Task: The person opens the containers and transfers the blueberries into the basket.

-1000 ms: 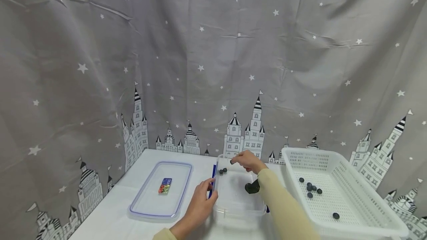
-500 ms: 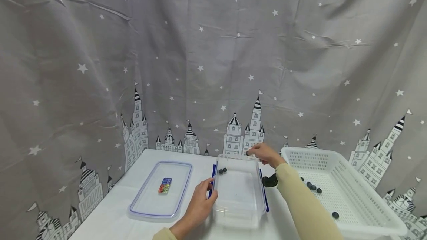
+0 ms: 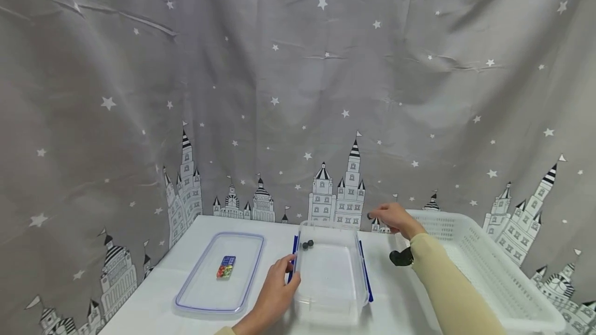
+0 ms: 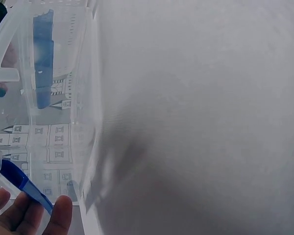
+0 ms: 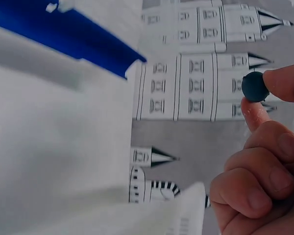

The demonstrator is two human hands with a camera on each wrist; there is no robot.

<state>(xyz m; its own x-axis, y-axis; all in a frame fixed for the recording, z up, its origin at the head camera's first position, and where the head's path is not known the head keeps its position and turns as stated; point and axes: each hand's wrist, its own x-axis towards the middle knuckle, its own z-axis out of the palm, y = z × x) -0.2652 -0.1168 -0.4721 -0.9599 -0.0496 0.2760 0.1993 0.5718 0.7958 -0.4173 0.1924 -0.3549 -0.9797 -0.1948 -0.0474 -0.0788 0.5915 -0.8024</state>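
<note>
Between thumb and forefinger, my right hand (image 3: 395,218) pinches one blueberry (image 5: 255,86), a small round dark-blue fruit. It is above the table, right of the clear plastic food container (image 3: 331,268) and close to the white basket's left side. My left hand (image 3: 277,288) is at the container's left side. In the left wrist view the container's blue clasp (image 4: 27,186) lies between its thumb and fingers. Inside the container, two blueberries (image 3: 308,244) sit together near the far left corner. Another blue clasp (image 3: 366,273) hangs on the right side.
A clear lid (image 3: 195,288) with a blue seal and a colourful label (image 3: 225,268) lies left of the container. The white perforated basket (image 3: 493,273) stands on the right, partly hidden by the right sleeve. A grey curtain (image 3: 279,66) hangs behind the white table (image 3: 205,225).
My right hand has moved right, from over the container to beside the basket, still pinching the blueberry. The two blueberries inside the container and my left hand have stayed in place.
</note>
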